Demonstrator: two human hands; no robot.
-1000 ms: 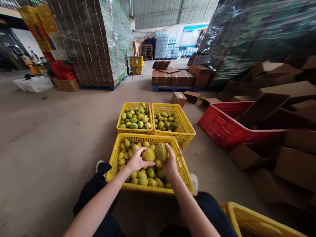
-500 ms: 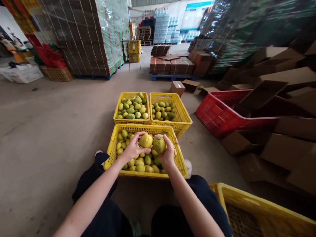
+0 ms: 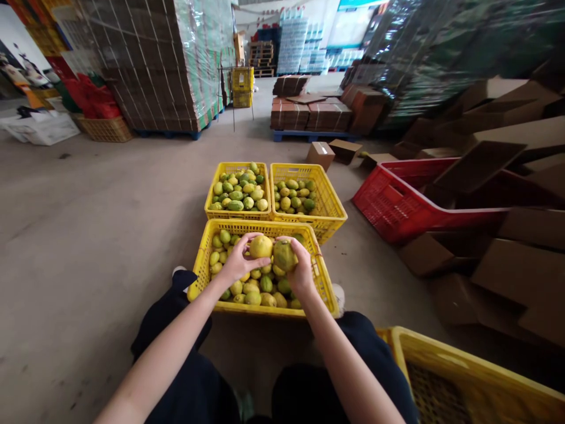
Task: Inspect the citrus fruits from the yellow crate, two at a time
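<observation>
Fingers and thumb of my left hand [image 3: 237, 262] are wrapped round a yellow fruit [image 3: 261, 247]. Close beside it, my right hand [image 3: 301, 272] grips a greener fruit [image 3: 285, 255]. Both are held above the near yellow crate [image 3: 265, 310], which holds several yellow and green fruits [image 3: 253, 297]. Behind it stand two more yellow crates: the back left crate [image 3: 237, 215] is heaped with fruit, and the back right crate [image 3: 330, 200] has fruit mostly in its left part.
A red crate [image 3: 397, 203] with cardboard stands at the right, beside a pile of cardboard boxes [image 3: 521, 271]. At the lower right is another yellow crate [image 3: 481, 371]. Flattened cartons [image 3: 311, 115] lie on a blue pallet farther back. My legs flank the near crate.
Both hands still hold their fruits. The greener fruit has turned in my right hand, its stem end now facing more upward. The camera view has shifted slightly.
</observation>
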